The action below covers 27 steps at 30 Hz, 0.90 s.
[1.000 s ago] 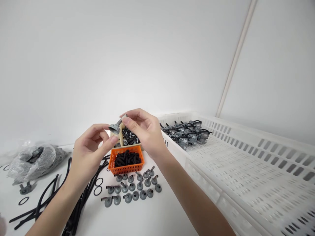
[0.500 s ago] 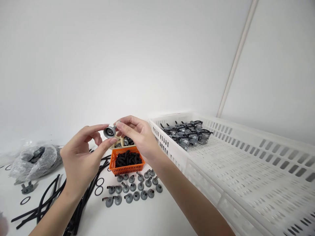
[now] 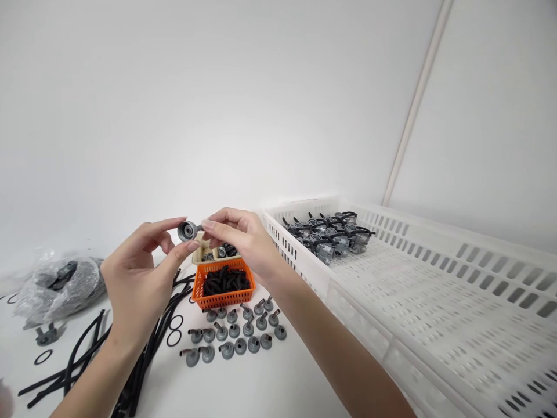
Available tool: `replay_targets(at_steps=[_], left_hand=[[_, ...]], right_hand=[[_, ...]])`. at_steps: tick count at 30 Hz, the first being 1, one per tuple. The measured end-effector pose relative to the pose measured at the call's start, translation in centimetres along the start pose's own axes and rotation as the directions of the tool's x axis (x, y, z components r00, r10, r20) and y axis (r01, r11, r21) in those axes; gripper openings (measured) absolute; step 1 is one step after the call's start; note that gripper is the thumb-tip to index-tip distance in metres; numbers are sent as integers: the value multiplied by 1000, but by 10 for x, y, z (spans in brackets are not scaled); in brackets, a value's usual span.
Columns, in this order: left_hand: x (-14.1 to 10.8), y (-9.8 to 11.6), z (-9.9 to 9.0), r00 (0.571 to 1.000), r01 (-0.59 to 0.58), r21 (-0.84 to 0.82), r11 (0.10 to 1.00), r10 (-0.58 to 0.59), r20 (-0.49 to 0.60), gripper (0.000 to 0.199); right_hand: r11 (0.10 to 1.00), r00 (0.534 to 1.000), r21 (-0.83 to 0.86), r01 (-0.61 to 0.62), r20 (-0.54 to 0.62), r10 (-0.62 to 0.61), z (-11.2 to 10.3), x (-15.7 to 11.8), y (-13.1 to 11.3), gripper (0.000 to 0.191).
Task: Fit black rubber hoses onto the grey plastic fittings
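A grey cup-shaped fitting [image 3: 187, 231] with a side stem is held up above the table, its hollow round face turned toward me. My left hand [image 3: 145, 261] grips the rim between thumb and forefinger. The stem is pinched by the fingertips of my right hand [image 3: 237, 238], which hide its end. Below and beyond them is an orange basket [image 3: 223, 300] holding short black pieces of tube [image 3: 225, 281]. On the table in front of it, several grey fittings [image 3: 235, 331] are lined up in rows, many with bent stems.
At right, a large white perforated crate [image 3: 418, 278] holds several grey assemblies with black tubes [image 3: 331, 235]. Cream bins [image 3: 199, 254] stand behind the orange basket. Long black tubes [image 3: 150, 348], black rings [image 3: 174, 338] and a bubble-wrap bag [image 3: 61, 290] lie at left.
The fitting has shifted slightly left and turned, so more of its side shows. Both hands still hold it. The whole view has moved a little.
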<state>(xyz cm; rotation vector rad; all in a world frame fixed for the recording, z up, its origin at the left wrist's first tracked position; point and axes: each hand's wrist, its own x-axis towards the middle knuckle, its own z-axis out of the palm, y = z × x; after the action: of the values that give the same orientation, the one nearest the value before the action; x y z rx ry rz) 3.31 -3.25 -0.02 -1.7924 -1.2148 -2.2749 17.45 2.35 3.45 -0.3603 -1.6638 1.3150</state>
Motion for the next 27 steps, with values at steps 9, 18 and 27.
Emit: replay_targets(at_steps=[9, 18, 27], left_hand=[[2, -1, 1, 999, 18, -26, 1000, -19, -50, 21], [3, -4, 3, 998, 43, -26, 999, -44, -38, 19], [4, -3, 2, 993, 117, 117, 986, -118, -3, 26]], right_hand=[[999, 1000, -40, -8, 1, 8, -4, 1, 1, 23], [962, 978, -215, 167, -88, -189, 0, -1, -1, 22], [732, 862, -566, 378, -73, -502, -2, -8, -7, 16]])
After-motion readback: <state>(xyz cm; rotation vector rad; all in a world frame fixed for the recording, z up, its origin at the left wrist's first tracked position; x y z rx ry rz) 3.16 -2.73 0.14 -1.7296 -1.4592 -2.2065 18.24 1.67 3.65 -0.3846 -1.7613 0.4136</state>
